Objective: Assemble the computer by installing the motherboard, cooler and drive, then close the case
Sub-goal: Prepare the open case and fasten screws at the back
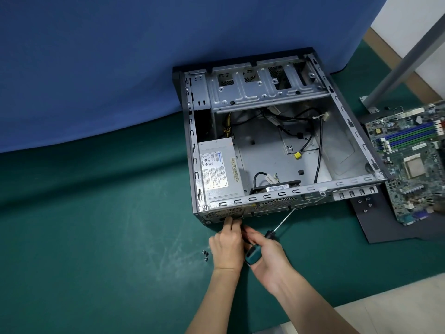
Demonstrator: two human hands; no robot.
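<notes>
Two surfaces: you are working over a green mat (96, 225), and a blue cloth (120, 68) is hanging beyond your hands.
Your right hand (267, 256): you are curling your fingers round the handle of the screwdriver (271, 233), and its shaft is pointing away from you at the case wall.
Your left hand (227, 244): you are resting bunched fingertips against the near wall of the case (265, 196); whether they are pinching anything cannot be told.
Task part: the motherboard (414, 165) is lying outside the case, well right of your right hand, partly on a dark panel (375, 220).
Small bits: loose screws (206, 255) are sitting just left of your left hand.
</notes>
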